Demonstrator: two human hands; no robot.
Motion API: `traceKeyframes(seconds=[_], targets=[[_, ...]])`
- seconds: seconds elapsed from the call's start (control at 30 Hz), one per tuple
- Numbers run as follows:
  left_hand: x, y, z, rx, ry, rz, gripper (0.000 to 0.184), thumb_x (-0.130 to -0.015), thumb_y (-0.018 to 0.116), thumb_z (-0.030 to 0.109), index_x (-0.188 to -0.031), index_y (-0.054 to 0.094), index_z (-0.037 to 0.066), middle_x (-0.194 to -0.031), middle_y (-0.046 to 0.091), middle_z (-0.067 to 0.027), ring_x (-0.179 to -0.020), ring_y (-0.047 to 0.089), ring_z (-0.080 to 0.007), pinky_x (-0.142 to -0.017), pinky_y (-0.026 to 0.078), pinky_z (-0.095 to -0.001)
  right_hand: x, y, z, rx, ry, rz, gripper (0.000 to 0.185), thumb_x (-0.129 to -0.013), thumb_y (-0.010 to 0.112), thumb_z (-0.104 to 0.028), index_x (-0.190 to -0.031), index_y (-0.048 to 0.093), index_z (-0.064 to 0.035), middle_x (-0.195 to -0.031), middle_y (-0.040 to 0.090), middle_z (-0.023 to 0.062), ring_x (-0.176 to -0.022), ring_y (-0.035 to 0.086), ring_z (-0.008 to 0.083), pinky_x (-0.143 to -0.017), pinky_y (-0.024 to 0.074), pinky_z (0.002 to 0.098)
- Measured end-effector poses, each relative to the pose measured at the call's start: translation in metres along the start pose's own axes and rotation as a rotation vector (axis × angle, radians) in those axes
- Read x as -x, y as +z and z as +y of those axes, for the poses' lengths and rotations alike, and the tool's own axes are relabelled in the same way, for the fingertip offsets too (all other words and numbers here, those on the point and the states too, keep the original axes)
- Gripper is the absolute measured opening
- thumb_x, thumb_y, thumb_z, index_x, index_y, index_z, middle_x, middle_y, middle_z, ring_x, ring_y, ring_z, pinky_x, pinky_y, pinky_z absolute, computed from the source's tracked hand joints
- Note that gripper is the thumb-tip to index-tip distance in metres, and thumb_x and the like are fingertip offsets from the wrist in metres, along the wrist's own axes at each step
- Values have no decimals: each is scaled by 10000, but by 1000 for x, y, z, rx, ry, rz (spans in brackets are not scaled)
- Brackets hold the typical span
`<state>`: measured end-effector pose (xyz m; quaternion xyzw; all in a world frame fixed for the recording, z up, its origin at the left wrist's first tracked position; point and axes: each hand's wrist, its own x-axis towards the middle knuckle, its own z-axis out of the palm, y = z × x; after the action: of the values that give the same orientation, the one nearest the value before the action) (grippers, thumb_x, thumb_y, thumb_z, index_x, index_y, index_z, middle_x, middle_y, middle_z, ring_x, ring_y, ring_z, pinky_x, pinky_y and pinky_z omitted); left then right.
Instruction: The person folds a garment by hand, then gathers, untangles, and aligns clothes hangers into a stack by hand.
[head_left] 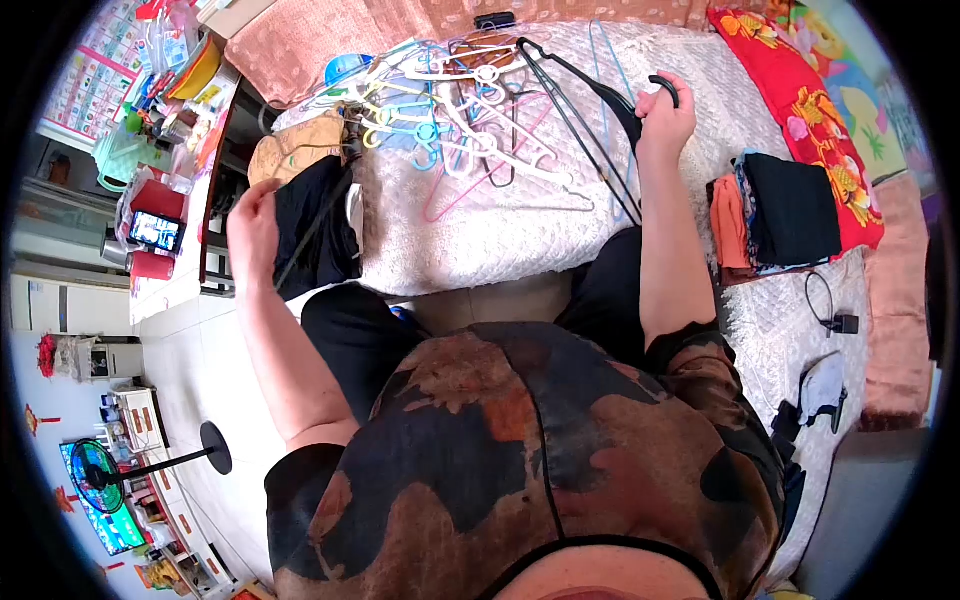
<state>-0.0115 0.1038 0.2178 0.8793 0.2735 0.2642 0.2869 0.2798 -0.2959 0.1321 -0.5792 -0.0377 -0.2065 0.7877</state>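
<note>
My right hand (665, 120) is raised over the bed, its fingers closed around a black clothes hanger (622, 108) near the hook. The hanger's long dark bars slant down across the white quilt. On the other side, my left hand (254, 232) is closed at the edge of a black garment (312, 222); its fingertips are partly hidden. Between both hands lies a tangled heap of clothes hangers (440, 110) in white, blue, yellow and pink. Behind the black garment sits a tan piece with dark lines (298, 145).
Folded clothes (792, 212) are stacked at the right, beside a red patterned pillow (800, 110). A cable with a black plug (845, 323) lies on the quilt. At left stands a cluttered table with a phone (157, 232); a fan (150, 466) stands on the floor.
</note>
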Motion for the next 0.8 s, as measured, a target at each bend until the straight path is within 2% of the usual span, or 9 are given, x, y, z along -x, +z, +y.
traceKeyframes(seconds=[0.07,0.1,0.13,0.2,0.23,0.33,0.53,0.67,0.8], targets=[[5,-13,8,-19,41,102,265,-945,477,107,-1119,624,-29,-1019,682,-101,-924,598,-130,-845,439,-240,-2,10,6,-317,151,32,240,-850,441,35,-1052,562,-14,-646,571,66,-532,511,127,-528,431,253],[7,-10,12,36,114,156,261,-958,479,105,-1151,615,-8,-853,655,-33,-753,564,-82,-693,442,-203,-3,16,13,-361,203,51,259,-835,448,29,-1066,554,-22,-634,568,73,-531,507,138,-505,394,252],[12,-6,19,45,121,158,261,-958,479,105,-1151,615,-8,-853,655,-33,-753,564,-82,-693,442,-203,3,22,5,-276,331,48,281,-826,449,18,-1087,545,-21,-615,566,80,-541,523,155,-519,399,257],[27,9,40,523,-21,42,254,-966,483,104,-1177,605,29,-688,505,57,-584,418,-13,-522,329,-158,13,41,4,-351,446,-31,306,-820,463,20,-1121,505,-19,-685,593,111,-587,548,180,-565,453,289],[33,26,52,622,-20,68,255,-970,482,107,-1196,589,57,-650,358,106,-533,272,17,-467,198,-149,21,51,-5,-383,520,-99,320,-815,485,27,-1131,482,-22,-748,604,134,-633,564,197,-603,480,315],[47,77,53,663,-2,29,237,-956,495,110,-1167,593,63,-632,437,72,-510,365,-6,-441,284,-156,60,80,-21,-616,656,-261,351,-795,543,22,-1128,447,-30,-810,612,132,-767,601,221,-654,500,334],[88,159,72,904,-171,-292,235,-993,443,153,-1183,557,77,-605,429,48,-491,375,-40,-434,318,-196,130,98,-35,-549,631,-543,526,-839,656,-53,-1289,385,-10,-970,623,142,-903,616,203,-820,491,315],[106,181,86,866,-122,-395,287,-973,489,120,-1250,529,60,-640,472,33,-512,424,-48,-463,359,-198,146,89,-34,-648,620,-743,528,-911,552,-66,-1378,306,-48,-1086,623,151,-1058,568,193,-861,483,345],[104,188,79,932,-131,-347,271,-965,489,81,-1225,529,13,-719,516,14,-576,452,-51,-507,400,-201,137,75,-46,-406,323,-917,496,-906,482,29,-1372,331,-46,-1029,642,121,-993,610,175,-858,493,310]])
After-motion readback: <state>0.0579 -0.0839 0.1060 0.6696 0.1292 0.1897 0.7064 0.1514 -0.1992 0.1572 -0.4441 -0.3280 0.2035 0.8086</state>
